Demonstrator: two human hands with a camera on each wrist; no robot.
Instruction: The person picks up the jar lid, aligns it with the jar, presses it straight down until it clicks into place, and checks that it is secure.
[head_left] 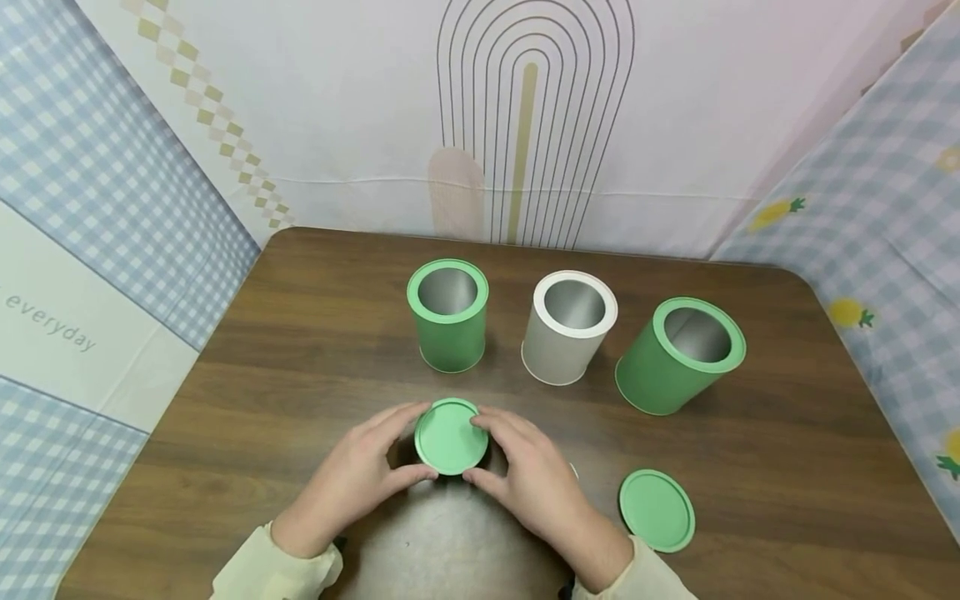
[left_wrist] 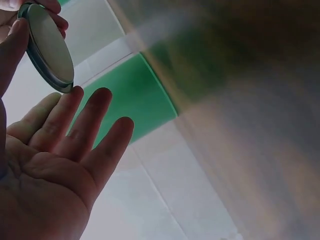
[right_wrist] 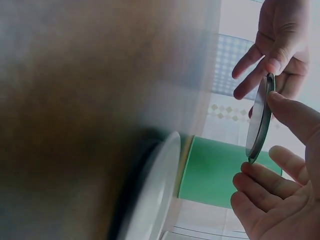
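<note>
A round green lid (head_left: 452, 437) is held between both hands, above the near middle of the table. My left hand (head_left: 348, 475) pinches its left edge between thumb and fingertips. On the opposite edge, my right hand (head_left: 536, 471) does the same, thumb near me and fingers at the far side. Seen from the left wrist, the lid's pale underside (left_wrist: 52, 45) shows, with a dark rim around it. In the right wrist view the lid (right_wrist: 260, 117) appears nearly edge-on, raised off the tabletop.
Beyond the hands stand a green can (head_left: 452, 343), a white can (head_left: 557, 354) and another green can (head_left: 651, 377), all uncovered. Another green lid (head_left: 657, 510) lies at the right. A white lid (right_wrist: 155, 195) is on the table, mostly hidden by my right hand in the head view.
</note>
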